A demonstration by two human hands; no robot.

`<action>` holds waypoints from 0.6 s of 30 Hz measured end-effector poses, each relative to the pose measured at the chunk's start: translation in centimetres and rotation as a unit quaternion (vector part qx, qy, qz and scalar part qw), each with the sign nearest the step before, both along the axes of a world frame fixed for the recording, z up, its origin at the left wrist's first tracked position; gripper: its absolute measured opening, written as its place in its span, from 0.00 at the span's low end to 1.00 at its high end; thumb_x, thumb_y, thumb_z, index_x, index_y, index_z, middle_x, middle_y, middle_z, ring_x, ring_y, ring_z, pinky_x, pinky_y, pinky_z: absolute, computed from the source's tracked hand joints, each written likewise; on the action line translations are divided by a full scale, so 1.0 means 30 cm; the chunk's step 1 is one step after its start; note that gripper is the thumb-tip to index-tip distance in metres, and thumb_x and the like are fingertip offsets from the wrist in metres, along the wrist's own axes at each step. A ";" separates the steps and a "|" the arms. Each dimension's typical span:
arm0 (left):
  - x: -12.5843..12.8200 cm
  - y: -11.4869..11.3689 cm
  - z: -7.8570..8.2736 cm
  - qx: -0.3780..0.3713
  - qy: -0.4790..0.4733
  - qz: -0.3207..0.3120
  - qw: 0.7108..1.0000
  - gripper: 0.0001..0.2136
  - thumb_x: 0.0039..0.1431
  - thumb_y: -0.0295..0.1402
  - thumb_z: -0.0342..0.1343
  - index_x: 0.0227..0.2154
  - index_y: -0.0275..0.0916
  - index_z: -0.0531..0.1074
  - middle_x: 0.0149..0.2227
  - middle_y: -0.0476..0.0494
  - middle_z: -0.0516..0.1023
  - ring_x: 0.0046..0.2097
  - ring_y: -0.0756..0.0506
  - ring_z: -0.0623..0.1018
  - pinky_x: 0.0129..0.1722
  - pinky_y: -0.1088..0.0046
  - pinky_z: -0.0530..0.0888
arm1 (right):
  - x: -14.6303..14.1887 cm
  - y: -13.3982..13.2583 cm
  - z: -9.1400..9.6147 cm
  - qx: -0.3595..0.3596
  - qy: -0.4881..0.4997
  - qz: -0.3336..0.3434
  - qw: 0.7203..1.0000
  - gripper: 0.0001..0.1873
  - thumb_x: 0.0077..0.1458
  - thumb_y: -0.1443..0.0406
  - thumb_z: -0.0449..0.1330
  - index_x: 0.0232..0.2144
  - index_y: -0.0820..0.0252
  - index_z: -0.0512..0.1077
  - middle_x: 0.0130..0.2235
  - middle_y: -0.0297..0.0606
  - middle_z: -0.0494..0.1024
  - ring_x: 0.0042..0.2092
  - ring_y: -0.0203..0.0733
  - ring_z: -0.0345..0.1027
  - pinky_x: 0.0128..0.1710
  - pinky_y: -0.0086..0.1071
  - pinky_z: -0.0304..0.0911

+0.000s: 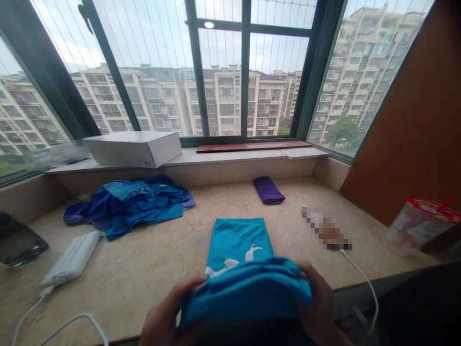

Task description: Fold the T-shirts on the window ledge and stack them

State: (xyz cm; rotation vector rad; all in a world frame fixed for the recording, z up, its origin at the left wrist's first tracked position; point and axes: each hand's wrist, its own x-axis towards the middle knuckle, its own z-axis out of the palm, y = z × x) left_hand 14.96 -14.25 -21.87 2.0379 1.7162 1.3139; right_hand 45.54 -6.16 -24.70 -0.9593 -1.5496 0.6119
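Observation:
A blue cloth garment (237, 240) with a white printed figure lies flat on the counter at its far part. Its near part is lifted and folded in layers at the counter's front edge. My left hand (173, 307) grips the left side of that raised part, thumb on top. My right hand (317, 302) holds the right side, its fingers wrapped round the bunched layers. The lower edge of the cloth is dark and blurred.
A crumpled blue cloth pile (137, 202), a folded purple cloth (269, 191), a white power bank (72, 257) with a cable, a dark transparent container (21, 240), a pixelated object (326, 228) on a cable and a red-rimmed cup (414, 228) surround the work. A white box (133, 149) stands on the sill.

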 end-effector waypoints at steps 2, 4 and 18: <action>0.051 0.151 0.079 -0.002 -0.041 0.034 0.999 0.18 0.64 0.43 0.56 0.55 0.46 0.72 0.41 0.46 0.84 0.39 0.41 0.84 0.37 0.70 0.82 | -0.020 0.112 0.049 -0.051 -0.019 -0.017 0.998 0.17 0.62 0.48 0.59 0.38 0.55 0.75 0.24 0.33 0.77 0.23 0.41 0.70 0.20 0.29 0.65; 0.076 0.308 0.109 -0.043 -0.033 0.058 0.997 0.23 0.64 0.41 0.56 0.60 0.41 0.67 0.45 0.41 0.82 0.39 0.41 0.84 0.39 0.66 0.82 | -0.041 0.231 0.073 -0.097 -0.084 -0.017 0.992 0.20 0.63 0.48 0.58 0.45 0.56 0.75 0.28 0.37 0.80 0.27 0.44 0.74 0.23 0.32 0.69; 0.072 0.217 -0.052 -0.177 0.255 -0.172 0.935 0.28 0.68 0.45 0.54 0.67 0.44 0.63 0.69 0.36 0.64 0.69 0.34 0.64 0.65 0.50 0.67 | 0.074 0.044 -0.035 0.002 -0.454 0.268 0.850 0.45 0.54 0.51 0.70 0.69 0.43 0.58 0.72 0.40 0.56 0.71 0.61 0.49 0.68 0.58 0.55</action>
